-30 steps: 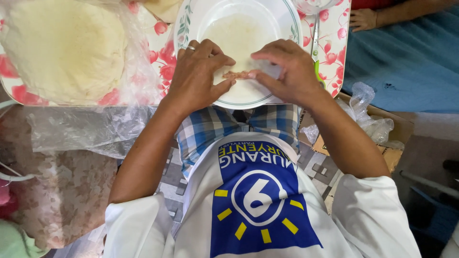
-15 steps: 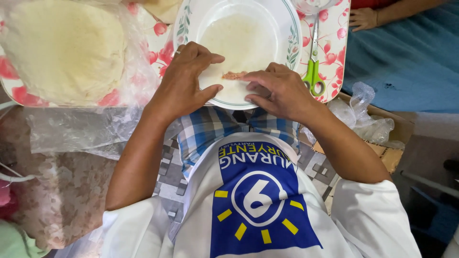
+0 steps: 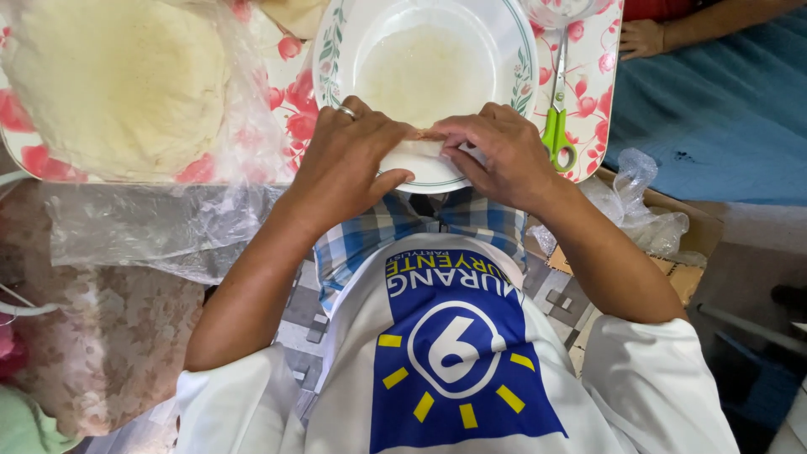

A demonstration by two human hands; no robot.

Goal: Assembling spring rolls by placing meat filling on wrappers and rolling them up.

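Note:
Both my hands rest on the near rim of a white plate (image 3: 504, 34) with a green leaf border. A thin pale wrapper (image 3: 420, 151) lies under my fingers, rolled up around a filling that barely shows. My left hand (image 3: 349, 160), a ring on one finger, presses the roll from the left. From the right, my right hand (image 3: 496, 151) pinches it with the fingertips. The plate sits on a flowered tray (image 3: 601, 92).
A round stack of pale wrappers (image 3: 118, 84) lies in clear plastic at the left. Green-handled scissors (image 3: 556, 126) lie on the tray right of the plate. Another person's hand (image 3: 643, 38) rests at the top right by blue cloth (image 3: 714, 109). Crumpled plastic (image 3: 639, 210) lies lower right.
My hands have drawn the wrapper toward the plate's near edge and closed together over it, rolling it tighter. The scissors, hidden a second ago, now show beside my right hand.

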